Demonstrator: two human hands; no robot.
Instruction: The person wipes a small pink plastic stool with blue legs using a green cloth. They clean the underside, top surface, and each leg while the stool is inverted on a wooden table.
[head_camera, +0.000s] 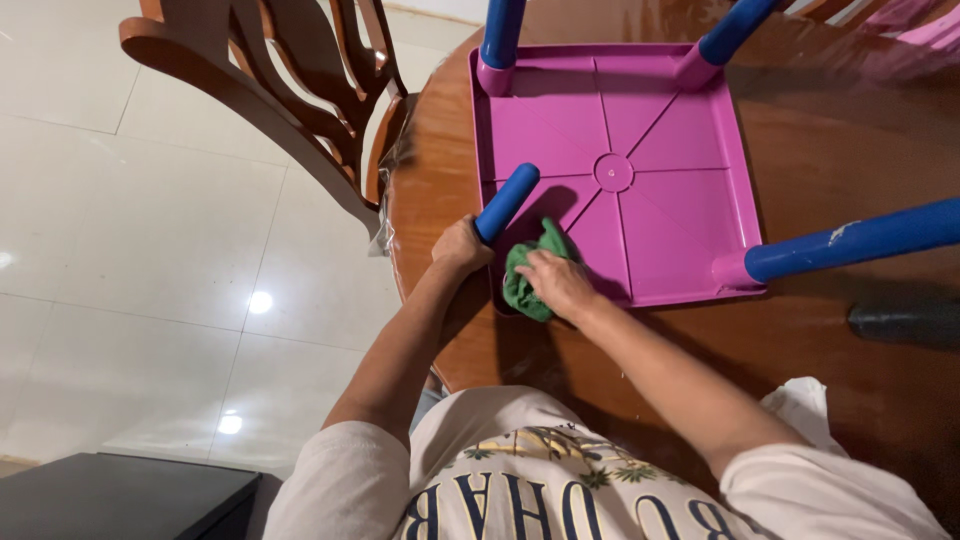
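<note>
Over on the left a dark carved wooden chair (290, 90) stands on the pale glossy floor tiles (130, 250), pushed up against a round, polished brown wooden table (850, 390). On that table a small plastic stool (620, 170) lies upside down, its magenta square underside ribbed with spokes running out from a central hub, its blue legs pointing up toward the viewer. The person's left hand (460, 247) comes in from below with the arm fairly straight, fingers wrapped around the base of the nearest blue leg (507, 202) at the stool's near left corner. Just to the right of it, the right hand (556, 282) lies palm down, fingers together and slightly curled, pressing a crumpled green cloth (527, 280) against the inside of the magenta seat near that same corner; the forearm angles in from the lower right. Farther right, a dark object (905, 322) rests on the tabletop, too blurred to tell what it is.
</note>
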